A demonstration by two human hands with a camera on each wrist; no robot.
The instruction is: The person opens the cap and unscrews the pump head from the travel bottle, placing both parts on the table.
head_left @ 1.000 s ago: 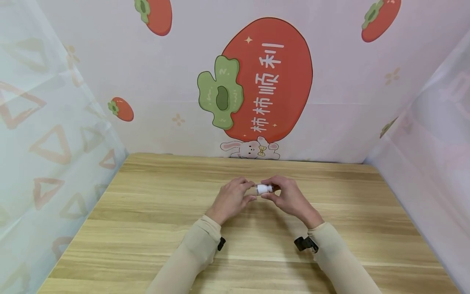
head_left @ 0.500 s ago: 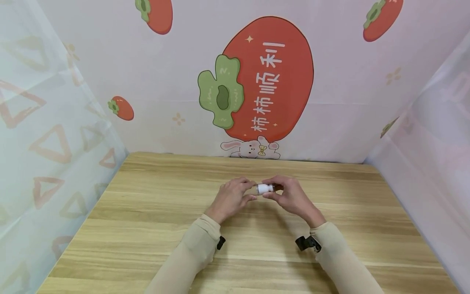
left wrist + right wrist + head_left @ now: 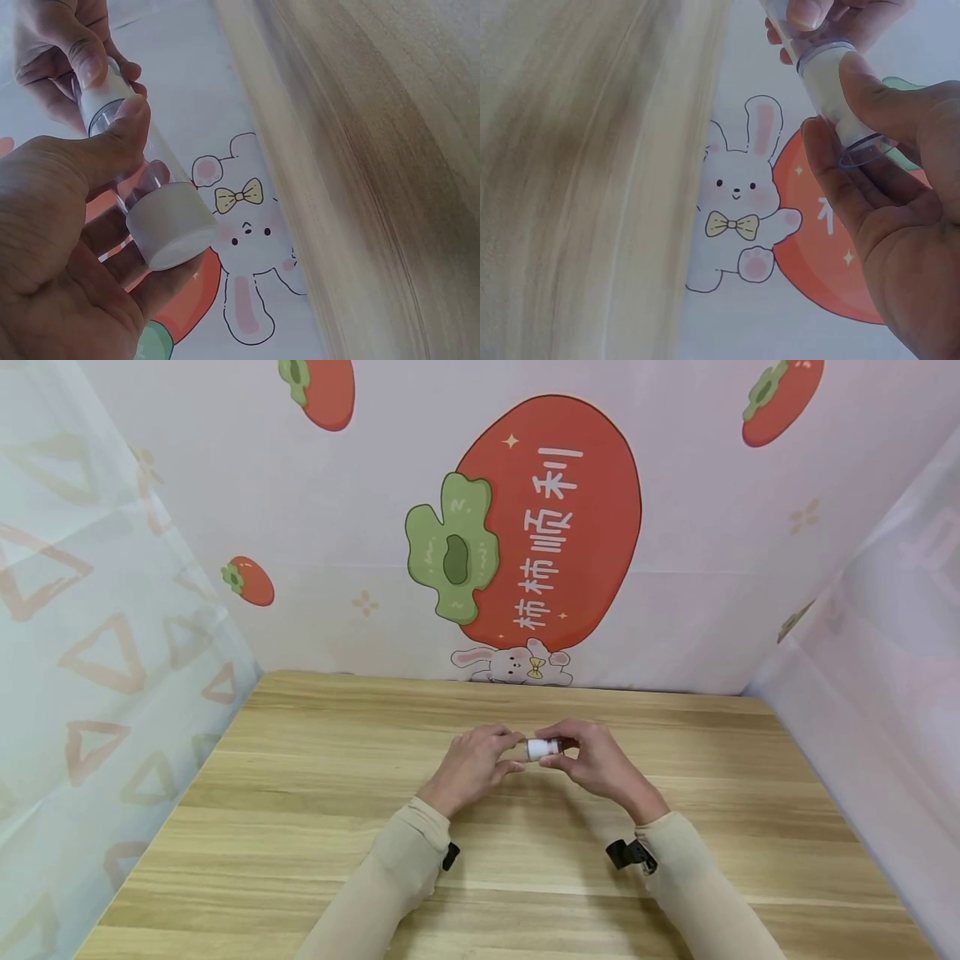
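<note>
Both hands hold a slim clear cylindrical bottle [image 3: 542, 749] with white parts at its ends, raised off the table and lying roughly sideways. My left hand [image 3: 471, 766] grips its clear middle; in the left wrist view the thumb lies along the tube, and the fingers curl under the broad white end [image 3: 171, 229]. With thumb and fingers, my right hand [image 3: 600, 766] pinches the other end. There, in the right wrist view, a white section [image 3: 832, 90] shows, with a clear rim [image 3: 868, 152] beyond it. The fingers hide parts of the bottle.
A wood-grain table [image 3: 337, 760] lies under the hands. Behind it rises a printed backdrop [image 3: 690, 610] with persimmons and a rabbit [image 3: 513, 665]; pale sheets [image 3: 112, 693] hang at both sides. A black wrist camera [image 3: 630, 855] sits at the right sleeve.
My right wrist has shifted very slightly to the right. Both hands keep their hold on the bottle, which stays in nearly the same place.
</note>
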